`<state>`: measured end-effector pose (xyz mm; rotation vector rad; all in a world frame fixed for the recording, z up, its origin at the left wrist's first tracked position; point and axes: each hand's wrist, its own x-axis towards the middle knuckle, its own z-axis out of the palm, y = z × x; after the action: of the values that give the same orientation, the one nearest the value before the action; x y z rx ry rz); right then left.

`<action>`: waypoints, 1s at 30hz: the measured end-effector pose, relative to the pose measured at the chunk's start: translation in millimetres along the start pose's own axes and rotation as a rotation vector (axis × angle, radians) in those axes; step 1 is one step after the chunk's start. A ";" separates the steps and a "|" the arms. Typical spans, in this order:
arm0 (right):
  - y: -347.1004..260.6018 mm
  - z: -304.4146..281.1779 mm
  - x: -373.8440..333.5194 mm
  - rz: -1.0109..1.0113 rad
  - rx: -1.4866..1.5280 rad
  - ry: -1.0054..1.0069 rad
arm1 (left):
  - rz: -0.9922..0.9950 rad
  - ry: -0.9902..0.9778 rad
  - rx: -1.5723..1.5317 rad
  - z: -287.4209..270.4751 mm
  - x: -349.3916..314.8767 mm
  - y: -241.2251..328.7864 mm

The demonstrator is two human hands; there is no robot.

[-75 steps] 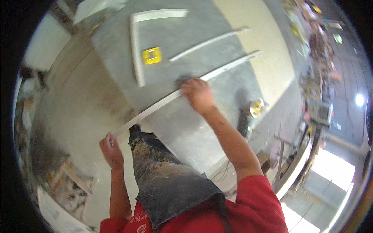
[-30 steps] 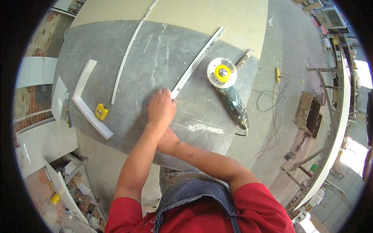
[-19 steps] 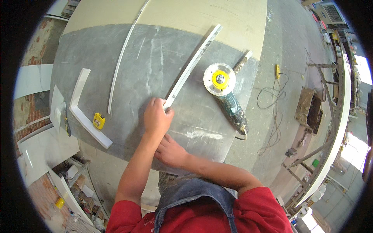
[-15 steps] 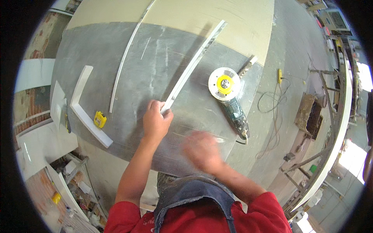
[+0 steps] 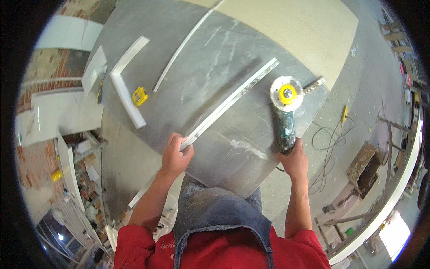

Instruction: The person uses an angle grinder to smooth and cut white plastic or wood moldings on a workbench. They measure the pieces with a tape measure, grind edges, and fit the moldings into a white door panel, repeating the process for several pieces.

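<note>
Pale, fairly even light fills the view, strongest at the lower right, where a patch of glare (image 5: 395, 235) burns out to plain white. Soft shadows lie on the bench (image 5: 251, 130) — one along the upper-left side of the white strip (image 5: 233, 100), another left of the angle grinder (image 5: 287, 125). Fisheye distortion bows straight edges, detail softens outward, and the corners fall to black.

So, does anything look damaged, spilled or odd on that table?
The grey tabletop is scratched, with a whitish smear between the white strip and the grinder. Dust or scuffing, I can't tell; it stands out against the darker surface.
</note>
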<state>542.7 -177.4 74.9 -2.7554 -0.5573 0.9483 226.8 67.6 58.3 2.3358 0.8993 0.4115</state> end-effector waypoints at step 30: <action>-41.5 25.0 -110.3 -0.191 1.409 -0.354 | -0.237 -0.138 -0.054 -45.4 -196.7 -113.6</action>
<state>434.9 -182.7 128.4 -1.2770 -0.0661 1.1296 5.9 18.9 8.1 2.1470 1.0685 0.1727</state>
